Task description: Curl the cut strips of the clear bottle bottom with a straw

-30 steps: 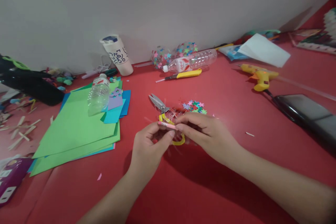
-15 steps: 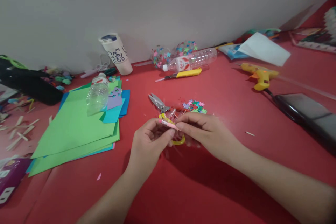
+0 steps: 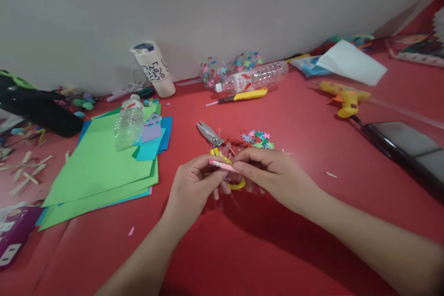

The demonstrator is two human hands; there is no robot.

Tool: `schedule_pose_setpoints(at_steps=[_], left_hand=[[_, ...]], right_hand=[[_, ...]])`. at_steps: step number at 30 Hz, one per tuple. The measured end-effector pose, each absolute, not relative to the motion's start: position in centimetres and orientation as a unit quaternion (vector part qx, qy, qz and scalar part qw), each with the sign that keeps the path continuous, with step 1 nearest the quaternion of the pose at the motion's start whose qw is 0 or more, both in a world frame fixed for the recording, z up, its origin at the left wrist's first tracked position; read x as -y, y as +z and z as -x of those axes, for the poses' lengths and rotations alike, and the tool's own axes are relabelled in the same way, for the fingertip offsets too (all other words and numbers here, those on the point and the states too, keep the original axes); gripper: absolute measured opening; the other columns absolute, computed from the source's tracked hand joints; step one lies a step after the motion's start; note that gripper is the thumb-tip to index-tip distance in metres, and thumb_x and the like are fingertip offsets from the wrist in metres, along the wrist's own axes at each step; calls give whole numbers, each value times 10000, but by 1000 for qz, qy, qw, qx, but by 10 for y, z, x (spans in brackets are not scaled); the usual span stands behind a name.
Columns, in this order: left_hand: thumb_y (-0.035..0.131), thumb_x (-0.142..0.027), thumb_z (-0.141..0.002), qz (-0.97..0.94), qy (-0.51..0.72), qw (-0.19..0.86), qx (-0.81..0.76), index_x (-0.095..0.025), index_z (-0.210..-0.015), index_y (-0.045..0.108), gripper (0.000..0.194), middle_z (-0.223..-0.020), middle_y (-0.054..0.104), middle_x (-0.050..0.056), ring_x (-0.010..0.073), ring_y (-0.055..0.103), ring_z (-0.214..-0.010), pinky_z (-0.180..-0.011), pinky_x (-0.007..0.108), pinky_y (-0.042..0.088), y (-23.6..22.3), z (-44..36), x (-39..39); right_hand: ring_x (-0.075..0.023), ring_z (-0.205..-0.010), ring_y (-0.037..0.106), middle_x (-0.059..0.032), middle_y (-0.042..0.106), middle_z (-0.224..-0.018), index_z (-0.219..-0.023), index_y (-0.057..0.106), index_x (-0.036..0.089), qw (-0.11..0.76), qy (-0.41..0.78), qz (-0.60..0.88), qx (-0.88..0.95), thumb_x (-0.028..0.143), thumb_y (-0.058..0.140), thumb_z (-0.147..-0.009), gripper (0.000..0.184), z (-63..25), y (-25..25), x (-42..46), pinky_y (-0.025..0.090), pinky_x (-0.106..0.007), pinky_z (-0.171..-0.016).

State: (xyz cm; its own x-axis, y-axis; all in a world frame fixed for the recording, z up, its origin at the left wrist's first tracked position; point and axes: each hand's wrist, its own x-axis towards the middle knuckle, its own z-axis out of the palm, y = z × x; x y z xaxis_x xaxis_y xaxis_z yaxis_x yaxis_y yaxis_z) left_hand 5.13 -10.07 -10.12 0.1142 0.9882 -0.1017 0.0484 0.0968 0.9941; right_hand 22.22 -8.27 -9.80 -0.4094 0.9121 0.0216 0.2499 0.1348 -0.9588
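Observation:
Both my hands meet over the red table, pinching a short pink stick (image 3: 224,165) with a whitish band near its left end; its exact kind is unclear. My left hand (image 3: 192,182) holds its left part between thumb and fingers. At its right end are the fingertips of my right hand (image 3: 272,169). Scissors (image 3: 210,134) with grey blades and yellow handles lie beneath, partly hidden by my hands. Clear plastic with a red edge (image 3: 237,144) shows behind my fingers, mostly covered. Small coloured foam-like stars (image 3: 258,138) are piled just beyond my right hand.
Green paper sheets (image 3: 104,162) lie left, bearing a cut plastic bottle (image 3: 130,122). A tumbler (image 3: 154,69), a bottle (image 3: 255,78) and a yellow utility knife (image 3: 248,95) are along the back. A yellow glue gun (image 3: 347,97) and dark phone-like device (image 3: 405,148) sit right.
My hands stay almost in place on the pink stick, which shows slightly more of its length. The left fingers have shifted a little, and the view has moved slightly.

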Motion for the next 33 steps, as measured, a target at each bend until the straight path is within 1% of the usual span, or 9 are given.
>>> schedule_pose_setpoints(at_steps=[4, 8, 13, 17, 21, 23, 26, 30, 33], left_hand=[[657, -159, -732, -511, 442, 535, -508, -155, -742, 684, 29, -552, 648, -39, 52, 536, -427, -436, 144, 428, -99, -52, 101], [671, -151, -719, -491, 439, 556, -507, -164, -748, 696, 40, -595, 675, -31, 66, 589, -486, -459, 142, 439, -101, -51, 99], [684, -166, -720, -480, 437, 558, -516, -161, -730, 706, 25, -584, 666, -30, 56, 544, -464, -464, 150, 424, -103, -51, 99], [674, -181, -717, -471, 432, 565, -522, -169, -737, 712, 44, -550, 646, -34, 75, 538, -470, -466, 171, 423, -102, -53, 102], [725, -172, -667, -469, 447, 568, -508, -169, -717, 713, 51, -662, 699, -17, 101, 629, -630, -617, 187, 496, -103, -56, 103], [742, -187, -667, -472, 454, 559, -508, -169, -714, 715, 57, -707, 711, -13, 104, 638, -678, -664, 190, 506, -104, -57, 103], [741, -198, -677, -473, 462, 550, -509, -172, -710, 717, 48, -700, 702, -20, 99, 623, -676, -658, 185, 503, -106, -58, 103], [723, -174, -684, -470, 473, 548, -505, -181, -707, 721, 24, -688, 690, -34, 90, 607, -671, -664, 179, 498, -106, -58, 103], [715, -177, -692, -474, 468, 544, -510, -176, -705, 717, 14, -678, 680, -34, 91, 598, -664, -658, 181, 495, -105, -59, 104]], right_hand=[[-100, -511, 499, 38, 558, -597, -722, 605, 185, 331, 479, 437, 686, 251, 503, -859, 182, -222, -97, 84, 374, -206, -476], [-104, -524, 489, 39, 560, -600, -721, 613, 181, 335, 448, 443, 701, 244, 509, -855, 180, -222, -99, 85, 357, -215, -490], [-110, -545, 512, 34, 591, -626, -734, 624, 179, 336, 420, 450, 713, 235, 530, -871, 176, -222, -100, 86, 363, -224, -514], [-108, -539, 506, 41, 582, -619, -727, 619, 184, 337, 407, 449, 721, 198, 526, -872, 173, -222, -99, 86, 362, -224, -519], [-111, -566, 532, 35, 588, -640, -731, 610, 181, 341, 400, 446, 725, 181, 524, -876, 169, -223, -100, 86, 371, -224, -539], [-108, -569, 530, 36, 585, -644, -737, 612, 180, 345, 398, 444, 725, 175, 530, -872, 159, -223, -101, 86, 369, -223, -543], [-103, -565, 509, 40, 575, -649, -742, 603, 183, 358, 398, 439, 722, 162, 533, -861, 139, -222, -101, 87, 363, -217, -535], [-105, -590, 532, 41, 595, -680, -818, 596, 192, 365, 421, 424, 713, 174, 523, -881, 98, -220, -99, 87, 389, -204, -544], [-108, -619, 526, 32, 608, -692, -764, 611, 189, 365, 429, 426, 708, 140, 558, -852, 114, -220, -98, 87, 376, -212, -565]])
